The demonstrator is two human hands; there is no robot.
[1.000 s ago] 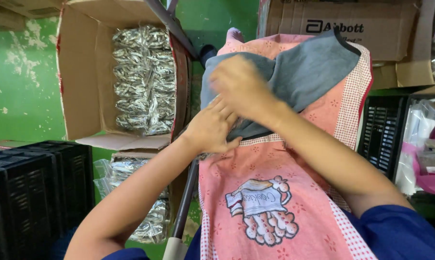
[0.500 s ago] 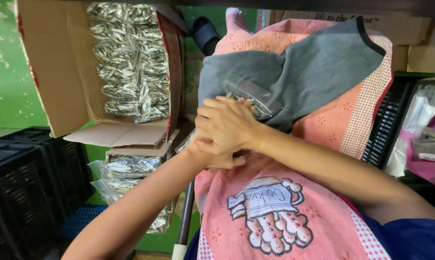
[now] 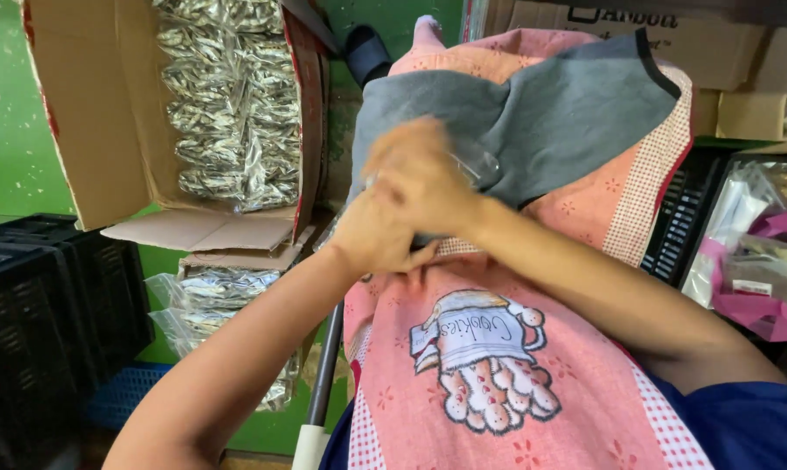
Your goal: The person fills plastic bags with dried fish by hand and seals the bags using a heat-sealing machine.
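My two hands meet over my lap, on a grey cloth (image 3: 576,113) that lies across a pink apron (image 3: 498,348) with a printed picture. My right hand (image 3: 420,178), blurred by motion, lies over my left hand (image 3: 372,235). A small clear plastic bag (image 3: 479,164) peeks out past my right fingers, and both hands close on it. My left fingers are mostly hidden under the right hand.
An open cardboard box (image 3: 89,130) of silvery packets (image 3: 237,104) stands to the left, with more packets (image 3: 219,296) below it. Black crates (image 3: 45,305) sit at the lower left and another (image 3: 681,226) at the right. Bags in pink and clear plastic (image 3: 759,252) lie at the far right.
My right hand has slid up over the clear bag, covering most of it. The view has shifted slightly.
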